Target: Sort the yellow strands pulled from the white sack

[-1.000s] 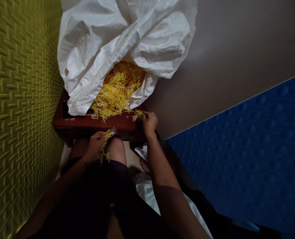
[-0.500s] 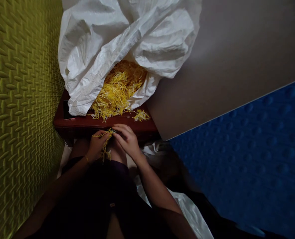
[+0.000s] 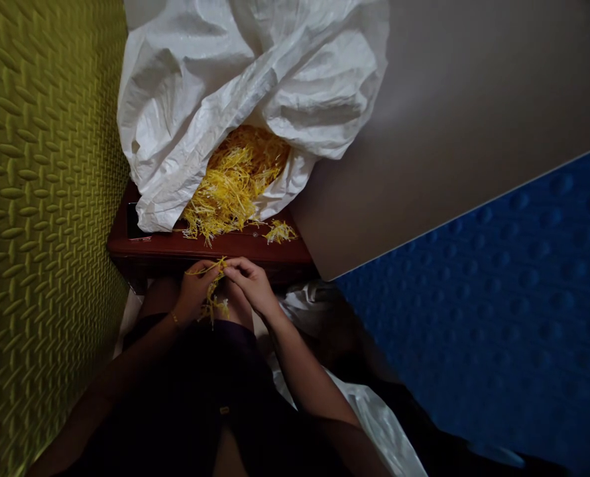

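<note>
Since 1.0 s ago, our right hand [image 3: 254, 286] has moved off the small clump [image 3: 280, 231] to the strand bundle [image 3: 217, 283]. Two hands, one bundle between them over our lap: left hand [image 3: 193, 291] pinches it, right fingertips pinch its top. Long axis near-far, loose ends toward us. One clump, one yellow pile [image 3: 233, 185] in one white sack [image 3: 176, 86], red-brown surface [image 3: 215, 248]. Yellow textured wall [image 3: 51, 199] left.

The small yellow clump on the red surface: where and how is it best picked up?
Probably pinch the small yellow clump by its bunched middle, from above: it lies low on the red surface, loose strands fanning out at its edges.
</note>
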Demonstrator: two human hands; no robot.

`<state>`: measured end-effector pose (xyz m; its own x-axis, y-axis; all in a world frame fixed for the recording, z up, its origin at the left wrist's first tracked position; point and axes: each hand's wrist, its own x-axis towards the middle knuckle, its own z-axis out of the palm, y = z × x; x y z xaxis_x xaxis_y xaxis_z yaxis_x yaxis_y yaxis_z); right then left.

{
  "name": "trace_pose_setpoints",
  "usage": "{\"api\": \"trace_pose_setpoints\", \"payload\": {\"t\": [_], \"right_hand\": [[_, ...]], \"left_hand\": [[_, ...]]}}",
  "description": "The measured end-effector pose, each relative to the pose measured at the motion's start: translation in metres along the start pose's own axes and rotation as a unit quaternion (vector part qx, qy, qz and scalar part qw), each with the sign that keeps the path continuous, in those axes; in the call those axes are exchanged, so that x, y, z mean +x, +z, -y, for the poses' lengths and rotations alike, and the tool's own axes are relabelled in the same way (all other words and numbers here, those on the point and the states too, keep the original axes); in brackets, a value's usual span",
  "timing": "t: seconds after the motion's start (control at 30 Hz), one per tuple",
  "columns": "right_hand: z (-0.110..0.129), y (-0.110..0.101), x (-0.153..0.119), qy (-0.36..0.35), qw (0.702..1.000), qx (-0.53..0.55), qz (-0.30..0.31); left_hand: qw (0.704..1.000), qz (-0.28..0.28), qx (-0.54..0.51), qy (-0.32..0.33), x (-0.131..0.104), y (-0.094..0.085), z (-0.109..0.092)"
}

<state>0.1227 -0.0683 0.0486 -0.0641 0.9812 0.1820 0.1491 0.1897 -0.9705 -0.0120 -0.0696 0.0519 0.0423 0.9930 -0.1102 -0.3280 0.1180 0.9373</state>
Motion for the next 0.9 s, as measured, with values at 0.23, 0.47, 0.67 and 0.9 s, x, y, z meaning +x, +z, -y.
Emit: {"api": "trace_pose_setpoints", "payload": {"t": [0.23, 0.47, 0.67, 0.9], "right_hand": [[-0.003, -0.002, 0.001, -0.032, 0.999, -0.028, 0.023], [0.002, -0.001, 0.001, -0.129, 0.964, -0.211, -0.095], [-0.021, -0.035, 0.026, -0.085, 0.929, -0.216, -0.289], [-0.013, -0.045, 0.013, 0.019, 0.989, -0.030, -0.143]], "left_hand": [[0.998, 0.019, 0.043, 0.044, 0.001, -0.005, 0.003], [0.993, 0.031, 0.094, 0.070, 0.003, 0.000, 0.003], [0.994, 0.022, 0.088, 0.053, 0.003, 0.000, 0.006], [0.998, 0.007, -0.003, -0.065, 0.002, -0.004, 0.009]]}}
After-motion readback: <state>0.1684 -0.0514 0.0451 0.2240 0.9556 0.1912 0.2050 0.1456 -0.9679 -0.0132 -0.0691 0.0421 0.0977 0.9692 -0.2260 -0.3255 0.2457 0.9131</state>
